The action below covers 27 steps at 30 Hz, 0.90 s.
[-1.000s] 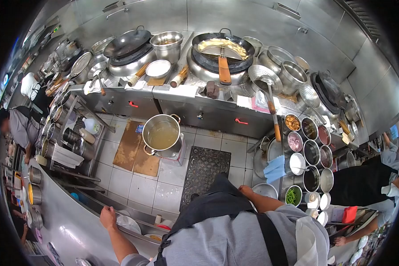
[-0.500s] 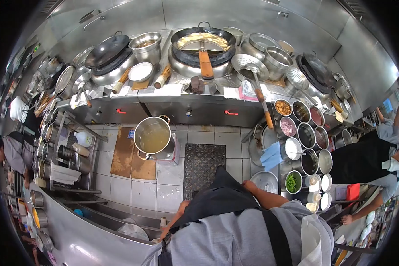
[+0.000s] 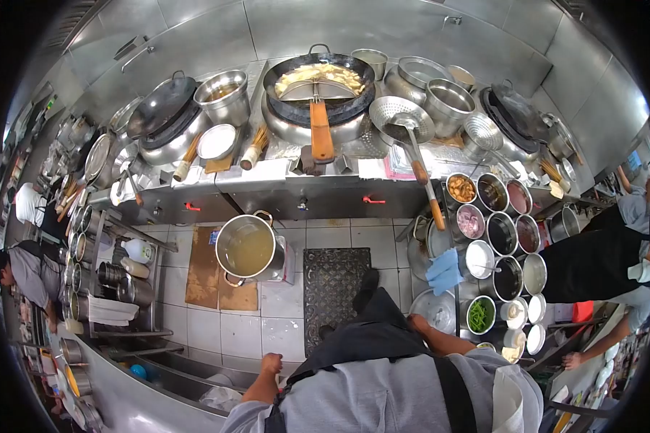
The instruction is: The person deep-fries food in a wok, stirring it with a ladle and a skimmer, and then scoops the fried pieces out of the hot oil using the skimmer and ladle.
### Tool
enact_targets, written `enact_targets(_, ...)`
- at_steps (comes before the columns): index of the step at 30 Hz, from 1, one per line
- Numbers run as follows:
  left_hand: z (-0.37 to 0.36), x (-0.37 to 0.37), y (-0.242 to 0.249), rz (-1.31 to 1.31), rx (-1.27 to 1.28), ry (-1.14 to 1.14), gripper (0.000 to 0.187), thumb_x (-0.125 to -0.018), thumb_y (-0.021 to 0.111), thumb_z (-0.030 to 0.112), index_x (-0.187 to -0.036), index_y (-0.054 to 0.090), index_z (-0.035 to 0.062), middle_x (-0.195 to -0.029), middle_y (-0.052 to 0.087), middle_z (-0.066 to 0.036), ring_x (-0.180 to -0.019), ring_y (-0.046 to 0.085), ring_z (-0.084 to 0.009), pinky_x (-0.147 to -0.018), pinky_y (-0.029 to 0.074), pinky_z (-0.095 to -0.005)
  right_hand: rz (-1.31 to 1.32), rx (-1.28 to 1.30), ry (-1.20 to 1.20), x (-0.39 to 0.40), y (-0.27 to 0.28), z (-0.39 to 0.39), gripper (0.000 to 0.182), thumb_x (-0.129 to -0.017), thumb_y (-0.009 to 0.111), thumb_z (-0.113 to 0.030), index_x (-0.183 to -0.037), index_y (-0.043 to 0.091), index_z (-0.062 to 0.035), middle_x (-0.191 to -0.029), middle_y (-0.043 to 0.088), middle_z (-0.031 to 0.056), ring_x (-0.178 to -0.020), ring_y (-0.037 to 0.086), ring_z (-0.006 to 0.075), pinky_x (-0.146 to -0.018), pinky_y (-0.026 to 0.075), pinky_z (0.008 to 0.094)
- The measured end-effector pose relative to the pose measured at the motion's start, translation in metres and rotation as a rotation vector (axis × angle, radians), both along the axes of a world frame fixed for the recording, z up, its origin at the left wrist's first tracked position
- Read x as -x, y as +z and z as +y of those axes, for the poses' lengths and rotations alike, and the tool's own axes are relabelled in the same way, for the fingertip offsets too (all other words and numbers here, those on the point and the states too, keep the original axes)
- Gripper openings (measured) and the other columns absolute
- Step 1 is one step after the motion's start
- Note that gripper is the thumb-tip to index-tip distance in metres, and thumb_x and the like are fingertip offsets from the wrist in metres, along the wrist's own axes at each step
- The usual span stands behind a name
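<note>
My left hand (image 3: 271, 362) hangs at my left side near the steel counter, fingers loosely curled, with nothing visible in it. Beside my dark apron, my right hand (image 3: 417, 322) is low and close to a round metal lid (image 3: 435, 309); its fingers are too small to make out clearly. Neither hand touches the cookware. Ahead on the range, a black wok (image 3: 368, 95) holds pale pieces of food (image 3: 321, 72) in liquid. A wide metal tool with a wooden handle (image 3: 321, 130) rests across the wok. A perforated strainer (image 3: 393, 112) lies to its right.
A large pot of cloudy liquid (image 3: 245, 247) stands on a low support at left, near cardboard (image 3: 201, 270). A black mat (image 3: 332, 296) lies underfoot. Several ingredient containers (image 3: 509, 278) fill the right side. Co-workers stand at right (image 3: 592, 252) and left (image 3: 32, 270).
My left hand has swung outward and forward from beside the apron. The view has shifted, so the range sits slightly further left, and my shoe now shows on the mat's edge.
</note>
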State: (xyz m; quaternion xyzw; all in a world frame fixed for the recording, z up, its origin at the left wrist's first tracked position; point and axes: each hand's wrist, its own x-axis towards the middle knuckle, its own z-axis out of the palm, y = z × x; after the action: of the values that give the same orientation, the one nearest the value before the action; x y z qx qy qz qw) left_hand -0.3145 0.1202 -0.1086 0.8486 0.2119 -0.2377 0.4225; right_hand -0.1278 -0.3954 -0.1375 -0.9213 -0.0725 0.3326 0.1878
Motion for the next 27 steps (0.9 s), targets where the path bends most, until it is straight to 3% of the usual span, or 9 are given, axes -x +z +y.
enact_targets(4, -0.040, -0.048, 0.003, -0.126, -0.324, -0.597, 0.022, -0.083, 0.061, 0.026, -0.083, 0.068, 0.0054, -0.078, 0.067, -0.016, -0.073, 0.067, -0.0270, -0.064, 0.052, -0.0424, -0.049, 0.002, 0.342, -0.025, -0.052, -0.016, 0.029, -0.079, 0.059, -0.034, -0.084, 0.072, -0.0079, -0.090, 0.069, 0.0192, -0.086, 0.066, 0.0379, -0.077, 0.052, 0.0467)
enact_targets(7, -0.081, -0.110, -0.006, -0.067, -0.014, -0.052, 0.027, -0.085, 0.058, 0.031, -0.091, 0.070, 0.0076, -0.087, 0.068, -0.015, -0.085, 0.067, -0.0285, -0.073, 0.051, -0.0417, -0.020, -0.118, 0.255, -0.064, -0.110, -0.011, 0.031, -0.077, 0.061, -0.036, -0.082, 0.072, -0.0070, -0.089, 0.068, 0.0200, -0.088, 0.066, 0.0378, -0.079, 0.053, 0.0471)
enact_targets(10, -0.077, -0.191, 0.027, -0.081, 0.386, 0.255, 0.023, -0.088, 0.056, 0.027, -0.089, 0.067, 0.0068, -0.078, 0.063, -0.007, -0.074, 0.059, -0.0167, -0.065, 0.046, -0.0315, 0.020, -0.066, 0.038, -0.113, -0.090, 0.016, 0.032, -0.078, 0.063, -0.036, -0.082, 0.072, -0.0060, -0.090, 0.067, 0.0202, -0.086, 0.065, 0.0393, -0.077, 0.052, 0.0466)
enact_targets(12, -0.077, -0.270, 0.102, -0.282, 0.482, 0.326, 0.021, -0.090, 0.054, 0.025, -0.087, 0.064, 0.0063, -0.072, 0.059, -0.001, -0.066, 0.053, -0.0088, -0.060, 0.043, -0.0248, -0.234, -0.146, 0.295, -0.150, -0.091, 0.021, 0.030, -0.081, 0.063, -0.035, -0.080, 0.070, -0.0057, -0.084, 0.067, 0.0185, -0.079, 0.066, 0.0362, -0.072, 0.052, 0.0449)
enact_targets(13, -0.086, -0.314, 0.181, -0.466, 0.503, 0.330, 0.019, -0.090, 0.054, 0.023, -0.083, 0.061, 0.0069, -0.071, 0.059, -0.001, -0.066, 0.055, -0.0096, -0.059, 0.043, -0.0248, -0.363, -0.186, 0.428, -0.169, -0.092, 0.023, 0.029, -0.083, 0.062, -0.034, -0.080, 0.070, -0.0055, -0.082, 0.067, 0.0176, -0.075, 0.066, 0.0346, -0.069, 0.052, 0.0440)
enact_targets(16, -0.103, -0.404, 0.344, -0.647, 0.548, 0.624, 0.032, -0.089, 0.061, 0.032, -0.106, 0.058, 0.0056, -0.083, 0.062, -0.006, -0.070, 0.060, -0.0134, -0.061, 0.049, -0.0277, -0.063, -0.637, -0.087, -0.207, -0.051, 0.034, 0.024, -0.087, 0.056, -0.031, -0.084, 0.062, -0.0086, -0.071, 0.062, 0.0103, -0.058, 0.061, 0.0283, -0.053, 0.049, 0.0424)
enact_targets(19, -0.107, -0.463, 0.416, -0.569, 0.224, 0.345, 0.070, -0.087, 0.066, 0.037, -0.140, 0.036, 0.0028, -0.118, 0.057, -0.016, -0.096, 0.062, -0.0234, -0.073, 0.053, -0.0358, 0.578, -0.828, -0.928, -0.248, 0.013, 0.041, 0.022, -0.091, 0.060, -0.034, -0.091, 0.057, -0.0127, -0.068, 0.060, 0.0042, -0.054, 0.056, 0.0181, -0.047, 0.046, 0.0348)
enact_targets(23, -0.101, -0.519, 0.396, -0.402, -0.339, -0.242, 0.088, -0.078, 0.072, 0.035, -0.147, 0.026, 0.0045, -0.126, 0.054, -0.018, -0.104, 0.059, -0.0304, -0.089, 0.047, -0.0416, 0.629, -1.019, -1.090, -0.276, 0.038, 0.027, 0.019, -0.089, 0.062, -0.033, -0.089, 0.055, -0.0156, -0.065, 0.056, 0.0011, -0.051, 0.051, 0.0129, -0.044, 0.041, 0.0282)
enact_targets(27, -0.100, -0.557, 0.418, -0.084, -0.749, -0.308, 0.084, -0.069, 0.071, 0.022, -0.142, 0.033, 0.0076, -0.111, 0.063, -0.025, -0.105, 0.061, -0.0362, -0.090, 0.047, -0.0394, 0.648, -1.212, -1.154, -0.295, 0.038, 0.008, 0.019, -0.087, 0.066, -0.031, -0.092, 0.055, -0.0174, -0.065, 0.055, 0.0010, -0.051, 0.050, 0.0134, -0.044, 0.041, 0.0275)
